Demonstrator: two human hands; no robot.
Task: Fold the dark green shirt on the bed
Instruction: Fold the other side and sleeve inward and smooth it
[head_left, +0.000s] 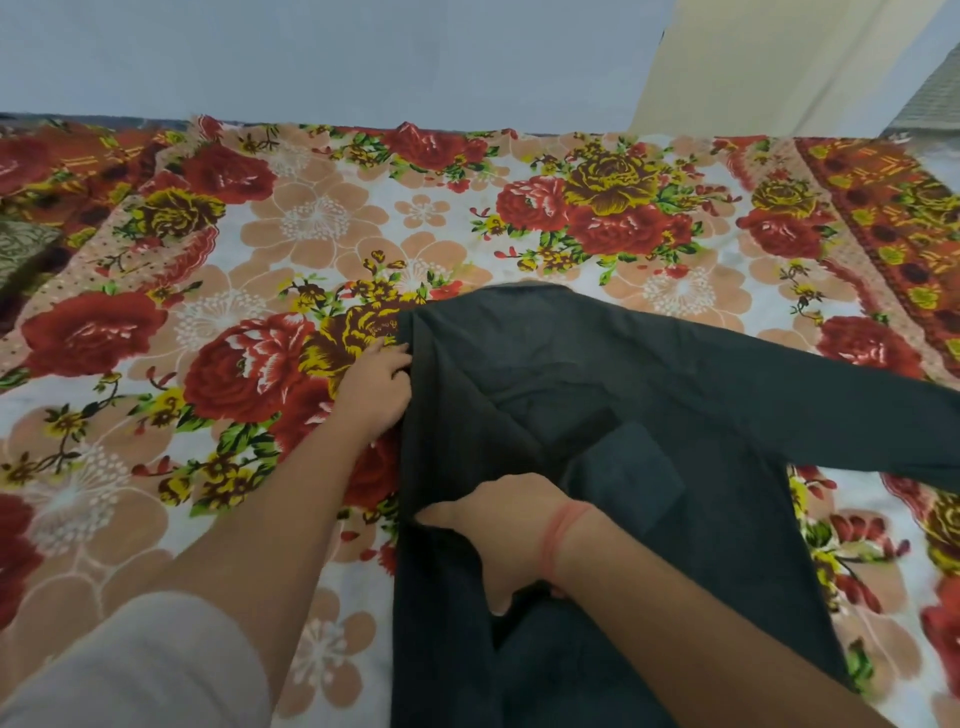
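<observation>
Dark green fabric shirt (649, 364) lies lower centre on the red-floral bedsheet (311, 218). I see the left hand (376, 376) pinching its left edge, and the right hand (504, 530) with fingers (493, 592) curled into a fold.

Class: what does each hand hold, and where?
The dark green shirt, at its left edge: left hand grips near the shoulder, right hand lower down.

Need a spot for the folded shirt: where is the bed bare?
The widest bare bedsheet lies left of the dark green shirt, past the left hand. A second strip runs between the shirt's far edge and the wall. Crowded: centre and right, where the shirt, its spread sleeve and the right hand lie.
</observation>
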